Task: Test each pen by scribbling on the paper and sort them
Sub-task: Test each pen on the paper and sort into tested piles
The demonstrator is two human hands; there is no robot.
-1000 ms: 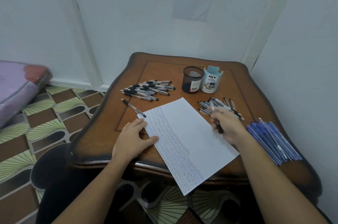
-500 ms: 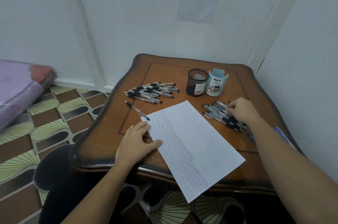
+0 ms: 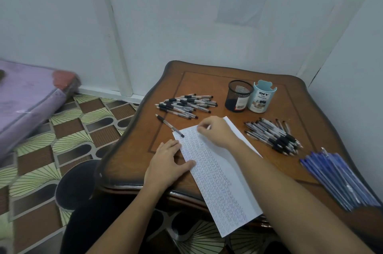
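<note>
A white paper [image 3: 226, 187] covered in rows of scribbles lies diagonally on the wooden table [image 3: 207, 83]. My left hand [image 3: 167, 165] rests flat on the paper's left edge. My right hand [image 3: 215, 131] is curled over the top of the paper and pinches a pen, of which only a pale sliver shows. A single black pen [image 3: 170, 125] lies by the paper's top left corner. One pile of black pens [image 3: 186, 105] sits at the back left, another pile of black pens [image 3: 273, 135] at the right. Blue pens [image 3: 339, 179] are heaped at the near right.
A black mesh pen cup [image 3: 238, 98] and a light blue organiser cup [image 3: 262, 97] stand side by side at the back of the table. White walls close in behind and to the right. A purple mattress [image 3: 24, 98] lies on the patterned floor to the left.
My right hand has left the right-hand pile of black pens and come over to the top of the paper holding a pen. My left hand has stayed on the paper.
</note>
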